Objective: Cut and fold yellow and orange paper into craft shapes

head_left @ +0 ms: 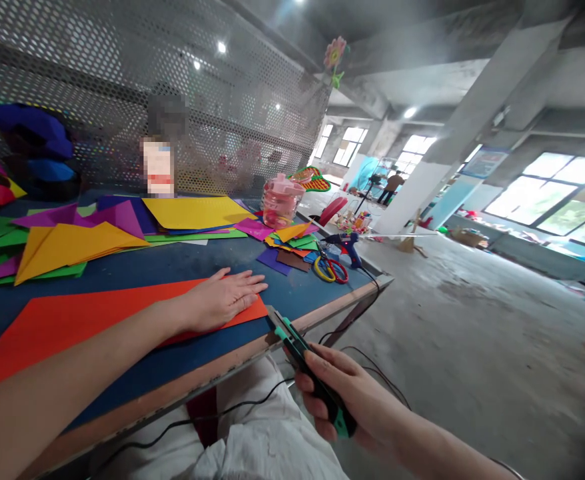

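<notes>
My left hand [222, 300] lies flat, fingers stretched out, pressing on a long sheet of orange paper [82, 320] near its right end. The paper looks folded along its length and rests on the blue tabletop [212, 260]. In my right hand [337, 380] is a black and green utility knife [317, 380], gripped by its handle. Its blade points up and left, close to the right corner of the orange paper at the table's front edge. Whether the blade touches the paper I cannot tell.
Purple, green and yellow-orange folded sheets [72, 247] lie at the back left, beside a yellow sheet [197, 212]. Near the right edge are small paper scraps [287, 250], scissors [330, 269], a glue gun [347, 247] and a pink jug [280, 200]. Black cables [252, 400] hang below the table.
</notes>
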Available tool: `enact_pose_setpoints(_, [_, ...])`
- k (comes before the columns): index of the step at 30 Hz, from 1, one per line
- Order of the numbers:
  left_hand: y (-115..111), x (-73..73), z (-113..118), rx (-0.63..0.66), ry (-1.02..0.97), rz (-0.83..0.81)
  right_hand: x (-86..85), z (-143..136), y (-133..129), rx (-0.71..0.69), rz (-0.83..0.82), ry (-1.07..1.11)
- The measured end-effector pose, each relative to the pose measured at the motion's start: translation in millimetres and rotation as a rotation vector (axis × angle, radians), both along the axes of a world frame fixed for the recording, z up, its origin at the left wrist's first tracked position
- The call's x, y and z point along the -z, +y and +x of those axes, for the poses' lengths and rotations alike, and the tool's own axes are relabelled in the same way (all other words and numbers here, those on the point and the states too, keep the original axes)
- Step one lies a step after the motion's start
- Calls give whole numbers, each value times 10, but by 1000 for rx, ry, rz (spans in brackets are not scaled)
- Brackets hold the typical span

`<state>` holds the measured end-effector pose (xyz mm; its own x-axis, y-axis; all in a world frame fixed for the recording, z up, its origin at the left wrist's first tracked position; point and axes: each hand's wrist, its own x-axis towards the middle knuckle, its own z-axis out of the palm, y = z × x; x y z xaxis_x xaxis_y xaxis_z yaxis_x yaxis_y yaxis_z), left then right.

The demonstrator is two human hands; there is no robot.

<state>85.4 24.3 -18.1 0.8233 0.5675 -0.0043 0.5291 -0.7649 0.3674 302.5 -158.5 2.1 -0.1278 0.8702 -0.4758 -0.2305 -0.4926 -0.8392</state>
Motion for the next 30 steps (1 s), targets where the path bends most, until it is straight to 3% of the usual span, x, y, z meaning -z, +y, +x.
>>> enact_pose_setpoints(10, [-33,-39,8,-36,-4,-11,7,35,64,80,-65,-179])
enact_pose_setpoints(23, [16,-21,-34,-65,-58,60,-15,181,44,-3,-79,-306])
enact_pose_setpoints(30, [12,-138,-79,-368,-91,204,-33,157,58,34,-42,-298])
